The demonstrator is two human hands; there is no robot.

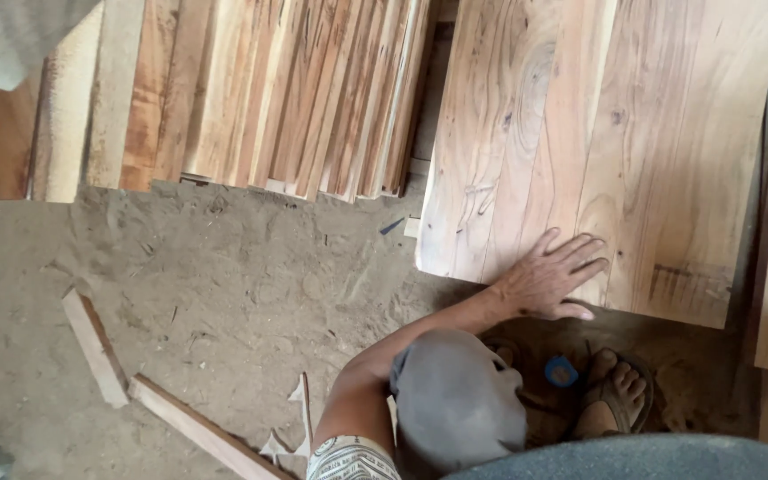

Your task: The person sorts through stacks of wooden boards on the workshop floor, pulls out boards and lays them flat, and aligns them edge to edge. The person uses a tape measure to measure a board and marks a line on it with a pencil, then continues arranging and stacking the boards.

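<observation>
Co-worker's hand (pixel 548 280) flat on wood panel (pixel 615 133), stacked planks (pixel 295 89) beyond

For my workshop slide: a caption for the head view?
Crouching co-worker in grey cap lays an open hand on a broad pale wooden panel.

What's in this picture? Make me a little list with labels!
Floor: sawdust-covered ground
Big thing: wide wooden panel
Co-worker: crouching, grey cap, one hand flat on the panel's near edge
Behind: leaning wooden planks
Loose bits: two wood strips, small blue object beside a sandalled foot
Own hands: not clearly seen
</observation>
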